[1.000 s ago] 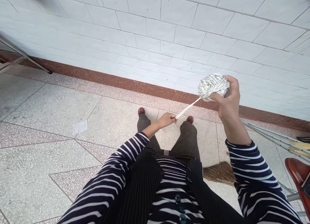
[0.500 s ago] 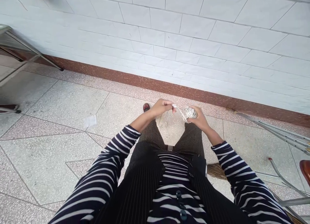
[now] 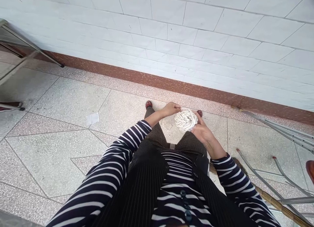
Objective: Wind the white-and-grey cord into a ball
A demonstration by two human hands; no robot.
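A ball of white rope (image 3: 185, 120), wound in thick strands, is held in front of my legs, above the floor. My right hand (image 3: 201, 129) grips it from the right side, thumb and fingers on its edge. On its upper left, my left hand (image 3: 171, 109) is closed with fingertips pinched at the rope's strand, touching or very near the ball. The exact pinch point is partly hidden by the fingers.
A white tiled wall (image 3: 169, 33) with a reddish-brown skirting rises ahead. A white paper scrap (image 3: 93, 118) lies on the floor to the left. Metal-legged furniture (image 3: 34, 47) stands far left; metal chair legs (image 3: 260, 178) and a broom handle (image 3: 277, 204) are at right.
The rope ball has turned and moved left, showing its wide face. My left hand has come close to it, and the stretched strand between the hands no longer shows.
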